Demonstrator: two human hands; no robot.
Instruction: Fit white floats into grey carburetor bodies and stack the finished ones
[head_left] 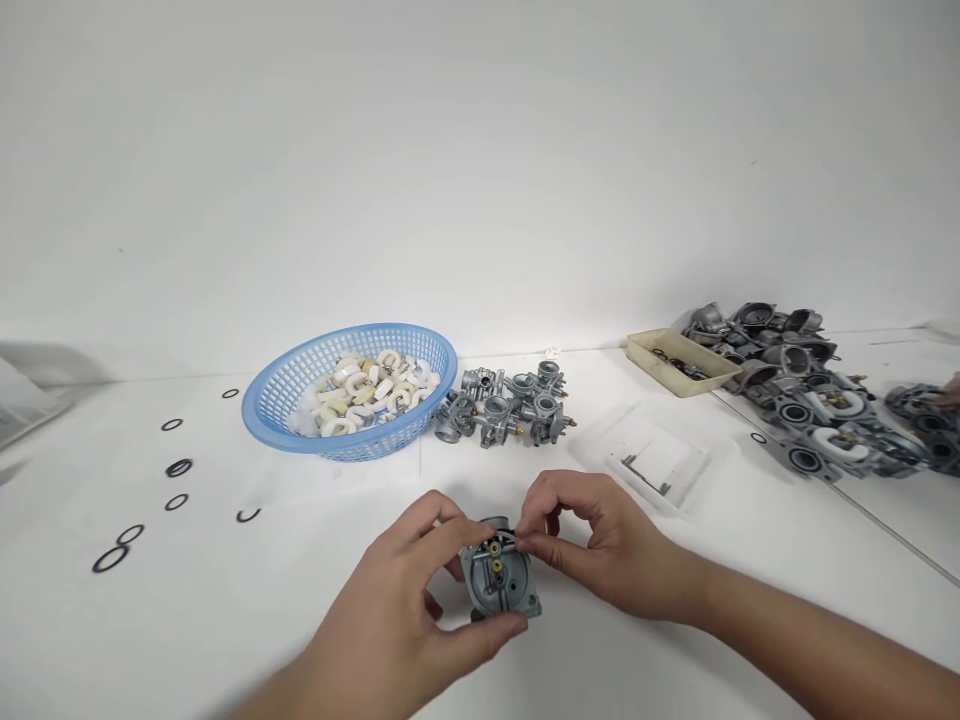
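The left hand (409, 580) grasps a carburetor (504, 590) just above the near middle of the desk (315, 640), fingers over its far side and thumb along its near edge. Its open bowl side faces up, showing two brass jets (497, 567). The right hand (604, 545) has thumb and forefinger brought together at the carburetor's upper right edge; whether they grip a small part there, I cannot tell.

Beyond the hands, a blue basket (375, 446) holds a heap of white and yellowish floats (360, 392). Just right of it stands a cluster of carburetors (499, 408). Farther right, a cream tray (679, 380) contains small dark parts, and nearer the right hand a whitish tray (664, 453) holds thin pins (646, 475).

A larger pile of carburetors (784, 362) spreads along the right, some near ones bearing white floats. Part of another person's hand (951, 390) shows at the right edge. Black rings (179, 468) lie scattered on the left, with one C-shaped piece (247, 520) near them.
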